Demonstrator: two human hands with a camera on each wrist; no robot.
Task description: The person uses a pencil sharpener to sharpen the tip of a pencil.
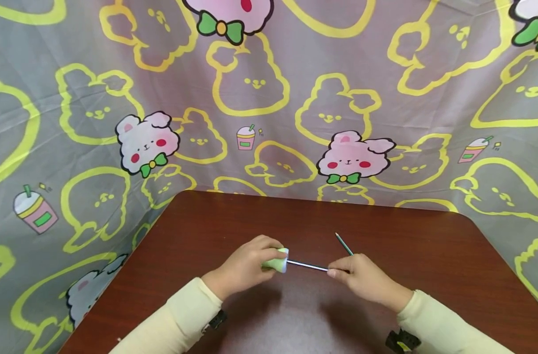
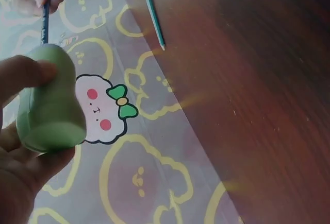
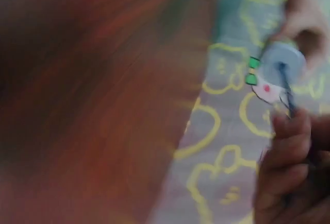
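My left hand (image 1: 251,263) grips a green pencil sharpener (image 1: 274,263) with a pale bluish end, held above the table. In the left wrist view the sharpener (image 2: 54,98) has a narrowed waist, with the thumb across it and fingers on its far side. A dark pencil (image 1: 307,265) runs from the hole in the sharpener's pale end (image 3: 273,72) to my right hand (image 1: 368,280), which pinches it between thumb and fingers. The pencil's tip is hidden inside the sharpener. The right wrist view is blurred.
A second, green pencil (image 1: 343,244) lies on the brown table (image 1: 233,216) beyond the right hand, its pointed end away from me. A cartoon-printed curtain (image 1: 278,98) hangs behind and along the table's sides.
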